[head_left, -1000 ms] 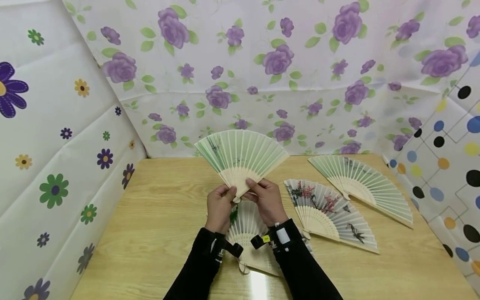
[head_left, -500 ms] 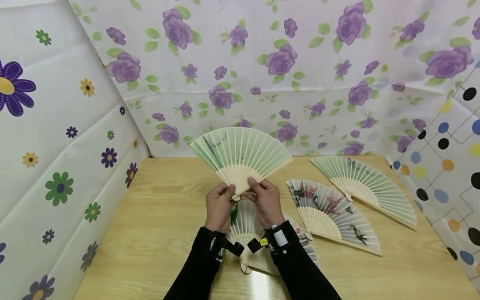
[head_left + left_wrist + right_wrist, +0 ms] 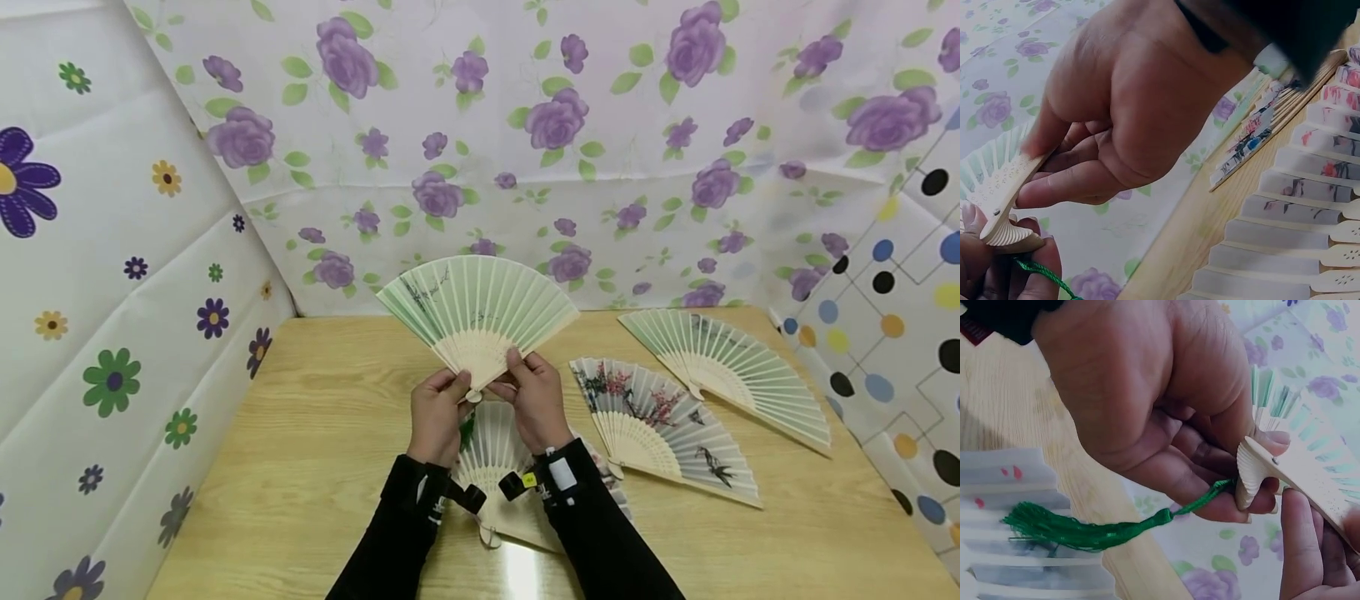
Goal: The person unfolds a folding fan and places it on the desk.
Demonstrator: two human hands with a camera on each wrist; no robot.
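A pale green folding fan (image 3: 480,300), spread well out, is held upright above the table, its leaf facing me. Close to its pivot my left hand (image 3: 437,421) pinches the bottom of the ribs; the right wrist view shows this left hand (image 3: 1147,394) from the side. My right hand (image 3: 538,404) pinches the outer rib on the right, thumb in front. In the left wrist view that right hand (image 3: 1129,100) grips the guard stick (image 3: 1015,184). A green tassel (image 3: 1085,532) hangs from the pivot.
Below my hands lies a spread grey-white fan (image 3: 495,446), partly covered by my right forearm. To the right lie a plum-blossom fan (image 3: 667,425) and another green fan (image 3: 727,367), both spread. Patterned cloths (image 3: 480,167) stand behind and beside the wooden table (image 3: 300,467).
The held green fan is spread slightly wider. My right thumb has shifted a little to the right along its ribs. My left hand keeps its hold by the pivot.
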